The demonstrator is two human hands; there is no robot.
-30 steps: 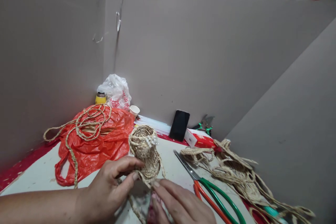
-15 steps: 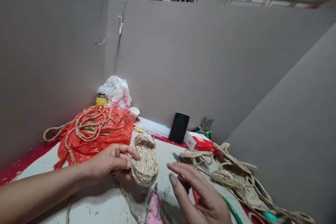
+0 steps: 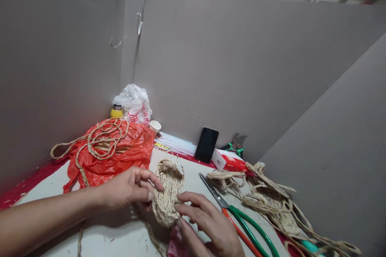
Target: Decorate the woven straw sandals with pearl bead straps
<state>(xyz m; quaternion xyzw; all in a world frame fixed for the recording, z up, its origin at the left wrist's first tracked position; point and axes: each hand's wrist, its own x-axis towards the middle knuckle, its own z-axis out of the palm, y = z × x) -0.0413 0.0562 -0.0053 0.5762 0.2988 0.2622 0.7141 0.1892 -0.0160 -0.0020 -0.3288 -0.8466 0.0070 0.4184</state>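
Observation:
A small woven straw shoe of braided cord stands tilted toward me above the table. Along its left edge, my left hand grips it between thumb and fingers. My right hand has its fingertips against the lower right edge, the thumb underneath. Something clear and shiny shows at the shoe's far end. Below it lies a pink glue gun, mostly hidden behind my right hand. Scissors with one green and one orange-red handle rest just right of that hand.
An orange-red plastic bag with coiled braided cord on top lies left. Behind stand a yellow jar, a white bag, a paper cup and a phone. Pliers and straw pieces are right. Grey partitions surround the table.
My right hand has moved left from apart to touching the shoe's right edge, uncovering the scissors and covering much of the glue gun. The left hand keeps its grip.

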